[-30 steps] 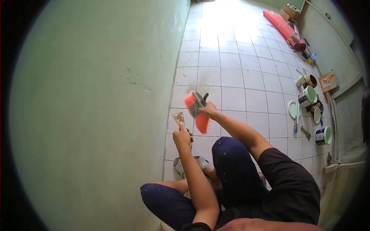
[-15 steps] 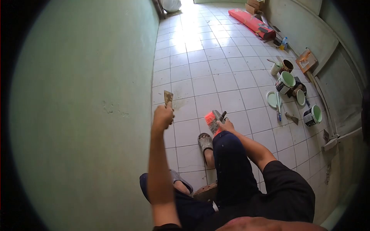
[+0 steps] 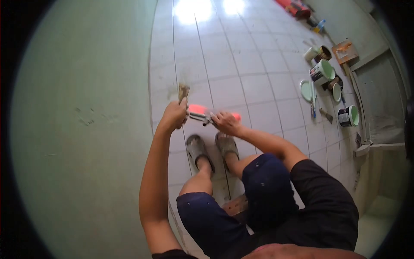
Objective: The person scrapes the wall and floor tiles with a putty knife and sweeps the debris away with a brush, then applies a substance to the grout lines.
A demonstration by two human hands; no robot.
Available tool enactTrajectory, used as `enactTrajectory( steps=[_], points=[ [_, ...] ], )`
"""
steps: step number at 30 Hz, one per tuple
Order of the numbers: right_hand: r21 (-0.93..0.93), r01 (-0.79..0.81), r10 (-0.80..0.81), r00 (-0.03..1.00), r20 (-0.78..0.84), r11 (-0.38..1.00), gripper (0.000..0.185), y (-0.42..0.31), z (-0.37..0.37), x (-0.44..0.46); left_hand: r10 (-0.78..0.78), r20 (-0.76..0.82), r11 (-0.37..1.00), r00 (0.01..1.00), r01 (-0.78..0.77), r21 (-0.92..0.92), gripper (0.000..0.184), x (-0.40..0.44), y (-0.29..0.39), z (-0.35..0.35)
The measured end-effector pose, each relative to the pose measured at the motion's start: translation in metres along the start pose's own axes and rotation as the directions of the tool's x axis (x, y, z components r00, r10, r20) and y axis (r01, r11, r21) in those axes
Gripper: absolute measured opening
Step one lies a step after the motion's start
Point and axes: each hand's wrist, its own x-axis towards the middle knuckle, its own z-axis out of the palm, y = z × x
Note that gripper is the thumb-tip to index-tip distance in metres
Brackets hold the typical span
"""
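Observation:
Wrapped round a putty knife [image 3: 183,91], my left hand [image 3: 174,115] is close to the green wall [image 3: 95,151], with the blade pointing up and away from me. My right hand [image 3: 226,123] grips a brush head [image 3: 198,110] with bright pink bristles and a grey back. The brush is turned sideways, its left end right by my left hand; whether they touch I cannot tell. Some of the bristles are smeared by motion. Below the hands are my two sandalled feet on the white tiled floor [image 3: 258,93].
At the right stand paint buckets [image 3: 322,72] and another bucket [image 3: 348,116] of green paint. Lids [image 3: 306,90], a second scraper [image 3: 326,115] and a bottle [image 3: 320,26] lie or stand near them. The wall has a chipped patch [image 3: 86,116].
My right hand has moved left with the brush, from beside my knee to my left hand. My left hand with the putty knife has shifted slightly. The view has tilted down, and my legs have moved.

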Motion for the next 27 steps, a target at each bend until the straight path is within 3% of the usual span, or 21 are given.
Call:
enactTrajectory(
  steps=[1, 2, 4, 6, 8, 9, 10, 11, 12, 13, 14, 16, 18, 20, 22, 24, 25, 26, 27],
  points=[
    [-0.041, 0.102, -0.101, 0.995, 0.006, 0.994, 0.040, -0.004, 0.013, 0.002, -0.043, 0.019, 0.997, 0.999, 0.044, -0.066, 0.038, 0.020, -0.014, 0.009],
    [-0.011, 0.094, -0.093, 0.994, 0.049, 0.996, 0.040, -0.008, 0.027, 0.000, -0.080, 0.035, 0.988, 0.996, 0.084, -0.128, 0.037, 0.039, -0.032, 0.018],
    [0.126, 0.014, -0.067, 0.902, 0.427, 0.992, 0.040, -0.013, 0.050, -0.001, -0.143, 0.097, 0.961, 0.985, 0.162, -0.226, 0.035, 0.077, -0.076, 0.041],
    [0.207, -0.080, -0.018, 0.902, 0.432, 0.975, 0.034, -0.023, 0.058, -0.014, -0.182, 0.162, 0.894, 0.970, 0.232, -0.383, 0.031, 0.104, -0.119, 0.065],
    [0.498, -0.338, 0.271, 0.941, 0.203, 0.799, 0.034, -0.025, 0.058, -0.020, -0.210, 0.217, 0.895, 0.953, 0.277, -0.351, 0.031, 0.114, -0.146, 0.082],
    [0.508, -0.271, 0.323, 0.946, -0.015, 0.817, 0.039, -0.023, 0.060, -0.021, -0.238, 0.236, 0.885, 0.942, 0.310, -0.348, 0.031, 0.116, -0.159, 0.090],
    [0.511, -0.296, 0.337, 0.941, 0.013, 0.807, 0.039, -0.024, 0.062, -0.022, -0.167, 0.289, 0.892, 0.943, 0.269, -0.363, 0.033, 0.117, -0.165, 0.097],
    [0.704, -0.552, 0.519, 0.801, 0.298, 0.447, 0.041, -0.021, 0.062, -0.017, -0.080, 0.335, 0.897, 0.939, 0.215, -0.387, 0.035, 0.122, -0.166, 0.103],
    [0.708, -0.706, 0.543, 0.591, 0.596, -0.008, 0.043, -0.019, 0.060, -0.014, -0.085, 0.352, 0.892, 0.932, 0.229, -0.390, 0.035, 0.124, -0.166, 0.111],
    [0.734, -0.565, 0.526, 0.522, 0.671, -0.376, 0.042, -0.029, 0.052, -0.006, -0.053, 0.382, 0.902, 0.923, 0.208, -0.379, 0.036, 0.126, -0.169, 0.119],
    [0.724, -0.576, 0.531, 0.506, 0.680, -0.380, 0.042, -0.023, 0.057, -0.012, -0.020, 0.406, 0.911, 0.914, 0.183, -0.369, 0.037, 0.128, -0.170, 0.129],
    [0.671, -0.555, 0.317, 0.604, 0.731, -0.491, 0.038, -0.009, 0.064, -0.016, 0.014, 0.400, 0.932, 0.916, 0.133, -0.337, 0.038, 0.135, -0.173, 0.151],
    [0.688, -0.566, 0.389, 0.569, 0.725, -0.454, 0.034, 0.003, 0.070, -0.018, 0.040, 0.393, 0.953, 0.919, 0.084, -0.291, 0.040, 0.137, -0.181, 0.167],
    [0.692, -0.418, 0.452, 0.540, 0.710, -0.588, 0.026, 0.018, 0.072, -0.012, 0.107, 0.340, 0.971, 0.934, -0.026, -0.236, 0.043, 0.131, -0.176, 0.172],
    [0.661, -0.466, 0.439, 0.502, 0.745, -0.589, 0.021, 0.033, 0.080, -0.011, 0.070, 0.339, 0.976, 0.938, 0.006, -0.219, 0.045, 0.131, -0.175, 0.175],
    [0.733, -0.489, 0.572, 0.463, 0.678, -0.473, 0.020, 0.050, 0.095, -0.010, 0.315, 0.133, 0.929, 0.940, -0.334, 0.160, 0.047, 0.136, -0.181, 0.180],
    [0.729, -0.490, 0.573, 0.454, 0.682, -0.479, 0.020, 0.068, 0.106, -0.013, 0.166, 0.212, 0.938, 0.963, -0.220, 0.267, 0.040, 0.131, -0.165, 0.172],
    [0.718, -0.491, 0.576, 0.434, 0.693, -0.493, 0.021, 0.093, 0.119, -0.015, 0.167, 0.216, 0.938, 0.962, -0.222, 0.266, 0.040, 0.130, -0.166, 0.172],
    [0.706, -0.491, 0.577, 0.413, 0.705, -0.510, 0.021, 0.109, 0.126, -0.018, 0.365, 0.118, 0.812, 0.924, -0.378, 0.444, 0.043, 0.126, -0.169, 0.171]
  ],
)
